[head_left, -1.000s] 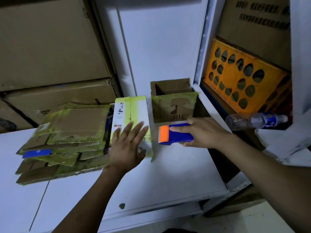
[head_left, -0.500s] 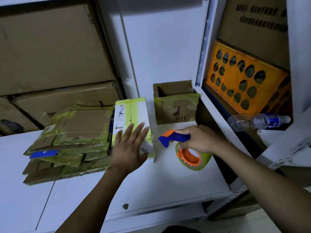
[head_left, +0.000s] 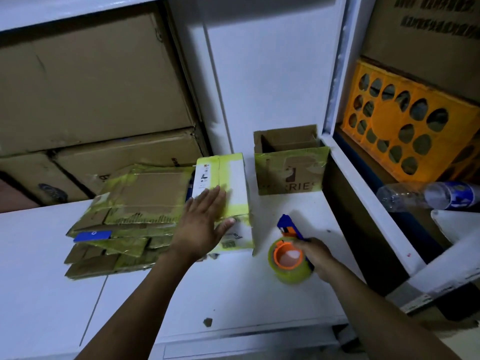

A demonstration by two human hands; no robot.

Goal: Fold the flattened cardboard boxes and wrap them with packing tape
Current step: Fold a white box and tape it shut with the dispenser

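Fingers (head_left: 214, 197) of the left hand (head_left: 200, 229) lie straight and flat on top of a box on the white table (head_left: 52, 255). Largest there is the stack of flattened cardboard boxes (head_left: 135, 201), then that yellow-taped white box (head_left: 233, 178) just beside it, then an open carton (head_left: 288, 172) behind. The right hand (head_left: 319, 258) curls round the tape dispenser (head_left: 288, 267), near the box's front corner
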